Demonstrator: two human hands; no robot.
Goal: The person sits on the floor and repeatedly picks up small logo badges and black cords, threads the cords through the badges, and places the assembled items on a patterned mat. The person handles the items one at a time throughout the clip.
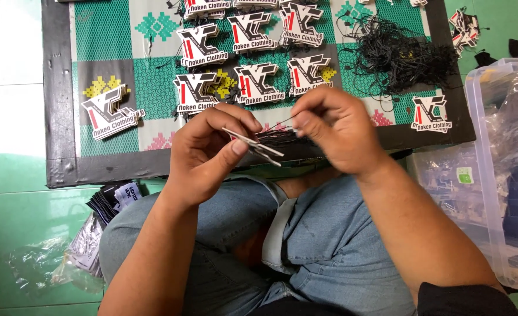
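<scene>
Above the lap, left hand (203, 155) is pinching a hang tag (253, 144) while right hand (335, 126) is pinching black string (279, 136), threading it; next calls for pulling it through.

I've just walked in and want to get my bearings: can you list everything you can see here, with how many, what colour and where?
card tags: many in small stacks, white with black and red print, spread over the mat
mat: one, green and white pattern with a black border, on the floor ahead
black strings: a tangled heap, on the mat's upper right
plastic box: one, clear, at the right
plastic bags: a few, clear, holding dark labels, lower left
floor: green and white tiles
jeans: blue, on the person's folded legs
left hand: holds one tag edge-on
right hand: fingers pinch a thin black string beside that tag
</scene>
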